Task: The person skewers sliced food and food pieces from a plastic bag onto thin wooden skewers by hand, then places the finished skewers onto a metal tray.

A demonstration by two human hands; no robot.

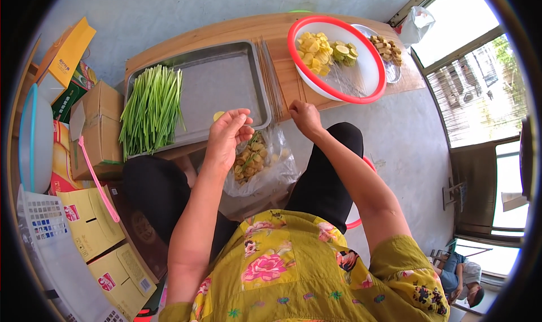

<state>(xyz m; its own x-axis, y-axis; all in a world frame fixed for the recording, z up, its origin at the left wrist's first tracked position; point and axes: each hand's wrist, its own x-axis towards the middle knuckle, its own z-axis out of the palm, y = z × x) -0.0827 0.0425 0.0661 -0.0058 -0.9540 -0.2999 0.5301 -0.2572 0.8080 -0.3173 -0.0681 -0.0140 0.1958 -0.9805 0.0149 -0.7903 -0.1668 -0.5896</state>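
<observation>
My left hand [230,136] is raised over the near edge of a metal tray [211,80], its fingers curled and the thumb close to the index finger. A pale yellow round slice [218,115] shows from behind this hand; whether it is held or lies in the tray, I cannot tell. Cut green garlic chives [152,110] fill the tray's left side. My right hand [305,117], fingers bent together, is at the table's front edge, close to thin skewers [301,89]. Anything inside its fingers is hidden. More thin skewers [271,76] lie along the tray's right rim.
A red-rimmed white basin [296,74] holds yellow slices [315,53], green slices [345,53] and skewers. Behind it are brown rolled pieces [386,50]. Below hangs a plastic bag [281,169] with round pieces. Boxes [99,123] crowd the left; a person [461,279] sits far right.
</observation>
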